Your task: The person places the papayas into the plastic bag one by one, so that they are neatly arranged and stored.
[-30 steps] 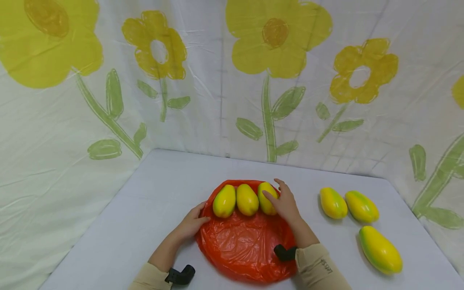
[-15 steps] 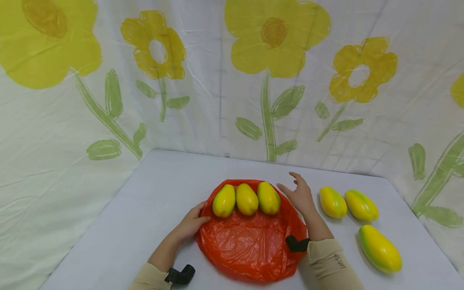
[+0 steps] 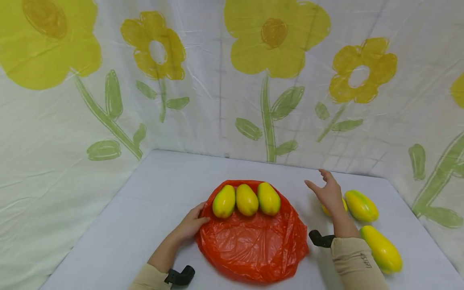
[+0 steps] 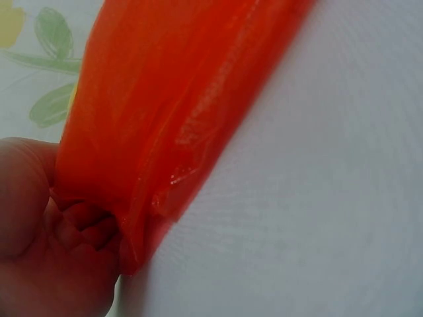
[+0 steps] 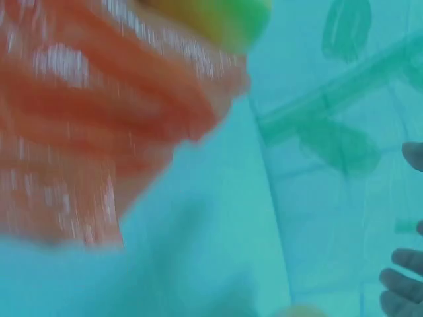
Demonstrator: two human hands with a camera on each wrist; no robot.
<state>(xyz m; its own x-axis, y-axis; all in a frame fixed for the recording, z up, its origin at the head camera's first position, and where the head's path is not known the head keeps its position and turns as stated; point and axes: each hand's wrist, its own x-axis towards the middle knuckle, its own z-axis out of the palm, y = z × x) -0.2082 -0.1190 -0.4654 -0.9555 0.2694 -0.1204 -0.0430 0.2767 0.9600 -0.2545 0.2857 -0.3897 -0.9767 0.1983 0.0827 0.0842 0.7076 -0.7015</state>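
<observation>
A red plastic bag (image 3: 250, 245) lies spread on the table with three yellow-green papayas (image 3: 247, 200) in a row along its far side. My left hand (image 3: 190, 223) holds the bag's left edge; in the left wrist view the thumb is at the red film (image 4: 145, 119) and the curled fingers (image 4: 86, 224) are partly behind it. My right hand (image 3: 329, 195) is off to the right of the bag, thumb and fingers spread, with nothing in it. It partly covers a papaya (image 3: 345, 204) on the table.
Two more papayas lie at the right, one farther back (image 3: 361, 206) and one nearer (image 3: 382, 249), the latter partly behind the right sleeve (image 3: 357, 262). A flower-printed curtain (image 3: 203, 121) hangs behind the white table (image 3: 145, 209).
My right hand has let go of the rightmost papaya in the bag and moved right, over toward the loose papayas. The bag's right side has spread outward. My left hand stays put.
</observation>
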